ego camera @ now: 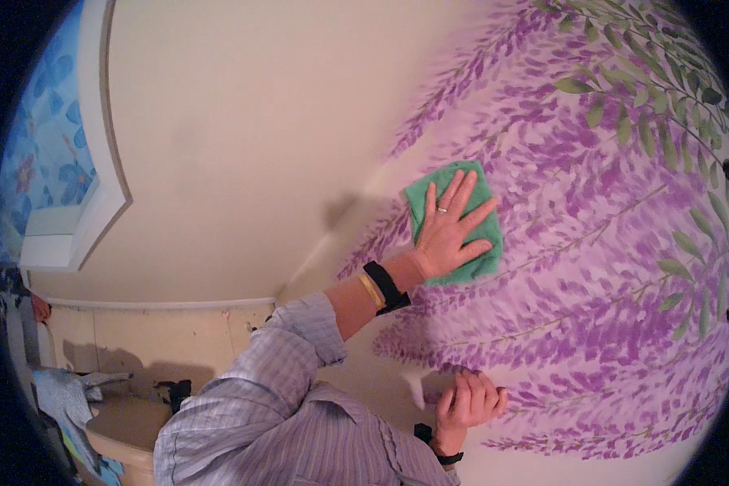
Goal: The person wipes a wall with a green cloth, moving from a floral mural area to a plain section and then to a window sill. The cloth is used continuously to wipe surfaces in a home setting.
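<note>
My left hand [452, 234] lies flat with spread fingers on a folded green cloth [489, 267], holding it against a wall painted with purple hanging blossoms [583, 243] and green leaves [647, 97]. A ring is on one finger, and a black band and a yellow band circle the wrist. Lower down, my right hand [472, 400] is held with curled fingers close to the lower painted blossoms; no object shows in it. It wears a dark wristband. The striped shirt sleeve [249, 376] of my left arm crosses the lower middle.
A plain beige wall [231, 146] meets the painted one at a corner. At the left are a white-framed opening [103, 206] with a blue floral surface behind it, a pale ledge [170, 302], and grey cloth-like gloves [67, 395] beside a rounded beige furniture piece [130, 425].
</note>
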Action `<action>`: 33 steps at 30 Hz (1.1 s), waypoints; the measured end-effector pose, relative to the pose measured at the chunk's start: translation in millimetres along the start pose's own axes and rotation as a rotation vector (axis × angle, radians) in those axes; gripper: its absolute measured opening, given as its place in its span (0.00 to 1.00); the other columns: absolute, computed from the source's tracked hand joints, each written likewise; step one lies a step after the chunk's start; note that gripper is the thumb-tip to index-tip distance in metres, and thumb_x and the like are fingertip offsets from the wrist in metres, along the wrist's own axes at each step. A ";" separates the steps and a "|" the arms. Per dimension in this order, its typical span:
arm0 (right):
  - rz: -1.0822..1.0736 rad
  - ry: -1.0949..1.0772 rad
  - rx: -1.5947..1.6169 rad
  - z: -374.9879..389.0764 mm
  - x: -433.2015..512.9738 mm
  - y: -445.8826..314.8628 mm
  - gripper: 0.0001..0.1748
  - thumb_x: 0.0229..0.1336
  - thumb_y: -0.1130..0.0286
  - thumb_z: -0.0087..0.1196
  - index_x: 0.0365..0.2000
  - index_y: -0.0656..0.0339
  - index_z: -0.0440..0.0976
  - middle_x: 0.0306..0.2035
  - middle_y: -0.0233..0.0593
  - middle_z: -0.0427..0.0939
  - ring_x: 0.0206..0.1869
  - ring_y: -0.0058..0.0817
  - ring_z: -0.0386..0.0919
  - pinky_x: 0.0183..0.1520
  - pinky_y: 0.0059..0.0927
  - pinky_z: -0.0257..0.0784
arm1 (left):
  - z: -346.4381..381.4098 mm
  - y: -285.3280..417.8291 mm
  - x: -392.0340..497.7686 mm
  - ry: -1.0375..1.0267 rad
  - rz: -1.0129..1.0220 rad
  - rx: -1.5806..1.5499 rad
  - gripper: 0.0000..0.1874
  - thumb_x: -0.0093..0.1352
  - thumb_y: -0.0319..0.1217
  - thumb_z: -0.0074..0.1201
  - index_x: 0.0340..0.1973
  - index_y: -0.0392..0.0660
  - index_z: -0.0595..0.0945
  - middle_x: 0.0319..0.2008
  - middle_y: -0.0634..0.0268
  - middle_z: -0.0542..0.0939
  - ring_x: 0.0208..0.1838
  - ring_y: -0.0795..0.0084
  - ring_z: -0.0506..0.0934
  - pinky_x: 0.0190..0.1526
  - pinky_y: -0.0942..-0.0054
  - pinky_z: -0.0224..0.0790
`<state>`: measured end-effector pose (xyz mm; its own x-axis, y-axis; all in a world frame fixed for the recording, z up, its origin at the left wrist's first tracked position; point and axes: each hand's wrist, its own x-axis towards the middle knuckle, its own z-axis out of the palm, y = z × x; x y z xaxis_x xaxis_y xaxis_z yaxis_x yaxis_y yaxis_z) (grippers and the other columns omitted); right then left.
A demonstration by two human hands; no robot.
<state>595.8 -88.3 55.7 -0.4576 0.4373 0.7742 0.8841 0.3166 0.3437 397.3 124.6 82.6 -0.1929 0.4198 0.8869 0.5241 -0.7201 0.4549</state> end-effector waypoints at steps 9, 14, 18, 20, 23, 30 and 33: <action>-0.083 -0.016 -0.118 6.9 -3.7 6.5 0.06 0.49 0.70 0.52 0.28 0.52 0.79 0.34 0.27 0.81 0.42 0.29 0.76 0.63 0.44 0.49 | 10.3 -85.0 -51.9 0.119 -0.160 0.046 0.35 0.64 0.40 0.56 0.67 0.55 0.64 0.74 0.55 0.46 0.76 0.50 0.44 0.66 0.32 0.34; -0.111 -0.033 -0.094 7.3 -3.7 7.1 0.07 0.50 0.69 0.51 0.27 0.52 0.79 0.33 0.26 0.81 0.43 0.28 0.76 0.63 0.43 0.50 | 30.2 -140.8 -126.1 0.103 -0.400 0.099 0.34 0.69 0.39 0.49 0.70 0.56 0.58 0.74 0.54 0.43 0.76 0.50 0.42 0.66 0.34 0.39; -0.111 -0.041 -0.052 6.8 -3.3 6.6 0.07 0.51 0.68 0.50 0.26 0.52 0.79 0.33 0.27 0.81 0.43 0.28 0.76 0.62 0.43 0.51 | 41.2 -169.3 -203.6 0.131 -0.617 0.023 0.33 0.71 0.34 0.45 0.71 0.55 0.55 0.75 0.53 0.41 0.77 0.52 0.41 0.68 0.36 0.38; -0.121 -0.035 -0.043 7.7 -3.4 6.0 0.08 0.51 0.68 0.50 0.27 0.52 0.80 0.33 0.27 0.80 0.43 0.28 0.77 0.62 0.44 0.52 | 42.4 -161.9 -246.8 0.086 -0.740 -0.042 0.33 0.71 0.32 0.42 0.71 0.53 0.54 0.75 0.52 0.41 0.77 0.51 0.39 0.70 0.39 0.35; -0.102 -0.046 -0.037 6.5 -4.0 4.4 0.07 0.52 0.68 0.50 0.27 0.52 0.79 0.33 0.27 0.80 0.44 0.28 0.77 0.62 0.44 0.52 | 44.2 -132.5 -291.3 -0.137 -0.846 -0.005 0.33 0.70 0.27 0.40 0.71 0.52 0.54 0.74 0.50 0.40 0.76 0.46 0.36 0.71 0.42 0.31; -0.061 0.000 0.062 5.4 -3.0 0.1 0.09 0.41 0.78 0.55 0.26 0.53 0.78 0.35 0.29 0.79 0.44 0.31 0.76 0.64 0.43 0.53 | 63.9 -88.1 -307.1 -0.778 -0.792 0.540 0.33 0.70 0.24 0.36 0.71 0.48 0.51 0.73 0.44 0.38 0.74 0.35 0.38 0.71 0.42 0.32; -0.092 0.036 0.055 7.2 -1.9 1.6 0.09 0.41 0.77 0.54 0.26 0.52 0.78 0.33 0.29 0.80 0.42 0.31 0.77 0.64 0.43 0.54 | 80.7 -79.9 -293.8 -0.555 -0.755 0.587 0.32 0.75 0.34 0.36 0.72 0.49 0.47 0.73 0.43 0.38 0.74 0.36 0.38 0.69 0.42 0.38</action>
<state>597.3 -82.6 50.9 -0.5315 0.3738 0.7601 0.8318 0.3999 0.3850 479.0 103.4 -220.9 -0.3070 0.9362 0.1710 0.7690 0.1382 0.6241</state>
